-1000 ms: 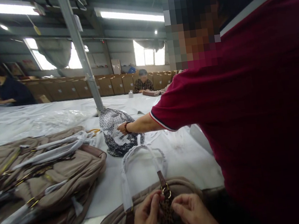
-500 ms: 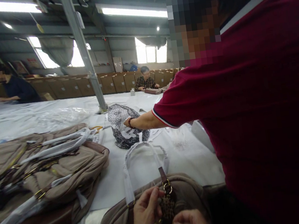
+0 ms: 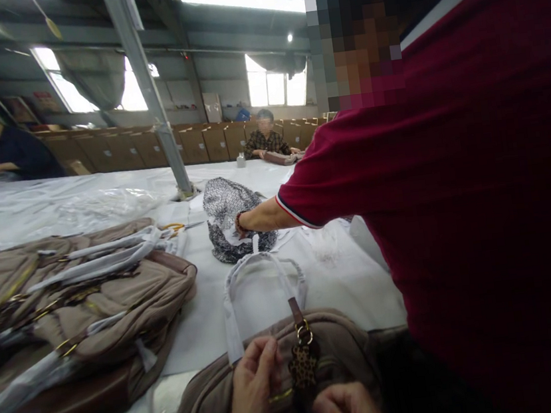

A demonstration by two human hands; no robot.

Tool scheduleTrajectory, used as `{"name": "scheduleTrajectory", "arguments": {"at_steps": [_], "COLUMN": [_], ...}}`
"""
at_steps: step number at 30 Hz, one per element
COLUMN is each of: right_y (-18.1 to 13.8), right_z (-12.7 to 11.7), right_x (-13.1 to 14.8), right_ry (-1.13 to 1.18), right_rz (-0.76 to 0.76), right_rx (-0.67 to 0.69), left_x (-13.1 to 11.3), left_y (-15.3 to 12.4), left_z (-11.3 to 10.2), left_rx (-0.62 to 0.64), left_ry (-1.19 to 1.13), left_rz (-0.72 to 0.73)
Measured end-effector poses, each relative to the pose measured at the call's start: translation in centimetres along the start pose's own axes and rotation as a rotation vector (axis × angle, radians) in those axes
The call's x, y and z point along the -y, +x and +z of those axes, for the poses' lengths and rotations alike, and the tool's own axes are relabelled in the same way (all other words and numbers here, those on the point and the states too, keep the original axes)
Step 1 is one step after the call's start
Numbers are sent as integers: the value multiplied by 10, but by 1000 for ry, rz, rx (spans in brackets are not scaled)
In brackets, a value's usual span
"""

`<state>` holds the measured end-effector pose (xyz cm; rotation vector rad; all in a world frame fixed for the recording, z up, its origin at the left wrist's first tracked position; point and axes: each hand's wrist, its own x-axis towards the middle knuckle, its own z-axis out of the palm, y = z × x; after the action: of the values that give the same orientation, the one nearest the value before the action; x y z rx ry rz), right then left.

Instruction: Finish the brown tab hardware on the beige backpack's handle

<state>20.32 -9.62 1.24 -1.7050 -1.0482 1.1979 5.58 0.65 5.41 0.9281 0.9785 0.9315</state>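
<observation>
Taupe handbag (image 3: 334, 360) lies at the near edge of the white table (image 3: 267, 301), directly below the camera, its top facing up. Its handle (image 3: 259, 282), wrapped in white protective film, arches away from the wearer over the table and joins the bag through a brown strap and gold ring (image 3: 304, 332). A leopard-print tag (image 3: 302, 366) hangs just below that ring, against the bag's upper panel. What the bag contains cannot be told; no opening shows.

Left hand (image 3: 253, 397) rests on the bag just left of the tag, fingers bent and pressed to the fabric, thumb pointing toward the tag; it touches the bag but whether it pinches anything cannot be told. Right hand (image 3: 351, 411) lies at the bottom edge, knuckles up, fingers curled close below the tag; its grasp is hidden.

Left of the wearer, a stack of matching bags (image 3: 82, 310) lies on the table, handles also film-wrapped. Beyond it, yellow-handled scissors (image 3: 175, 227) rest on the table. A co-worker in a maroon shirt (image 3: 453, 178) stands at right, one arm stretched to a patterned pouch (image 3: 228, 205). Cardboard boxes (image 3: 188, 147) line the far wall.
</observation>
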Motion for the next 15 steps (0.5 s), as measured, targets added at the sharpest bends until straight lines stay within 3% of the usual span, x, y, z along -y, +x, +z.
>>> {"name": "scheduleTrajectory", "arguments": {"at_steps": [3, 6, 11, 15], "right_y": [1, 8, 24, 32], "right_z": [-14, -21, -9, 2], "right_x": [4, 8, 31, 45], "right_ry": [-37, -40, -150, -234], "right_rz": [-62, -51, -54, -88], "right_rx": [-110, -242, -273, -285], "left_x": [-6, -5, 16, 31], "left_y": [-4, -6, -2, 2], "left_z": [-30, -44, -14, 10], "left_rx": [-20, 57, 197, 190], "left_ry": [213, 374, 374, 436], "left_rz": [19, 19, -14, 89]}}
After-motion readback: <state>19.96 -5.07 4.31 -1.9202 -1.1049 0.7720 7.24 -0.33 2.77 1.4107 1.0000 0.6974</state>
